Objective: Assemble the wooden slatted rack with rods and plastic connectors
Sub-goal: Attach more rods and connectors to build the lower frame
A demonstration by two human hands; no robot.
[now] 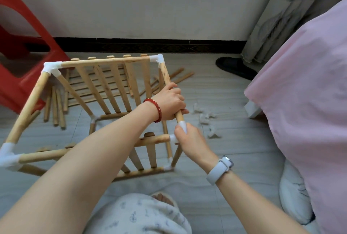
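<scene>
The left grip point(171, 102), with a red bead bracelet point(155, 108) on its wrist, is wrapping tightly around a wooden rod point(166, 75) near its lower end, while the right grip point(188, 139), with a pale watch point(222, 168) on its wrist, is pinching a white plastic connector point(182, 125) that is sitting on that rod's tip. The rod is slanting up to another white corner connector point(158, 58) at the top of the half-built wooden slatted rack point(105, 83), which is standing on the tiled floor point(234, 113) straight in front of the person. More loose rods point(55, 109) are lying on the floor beside and behind the rack, and a few spare white connectors point(205, 118) are lying just to the right of the hands. A red plastic stool point(20, 60) is standing at the left, a pink bed cover point(309, 102) is hanging at the right, and a dark slipper point(234, 67) is resting near the curtain point(285, 13).
</scene>
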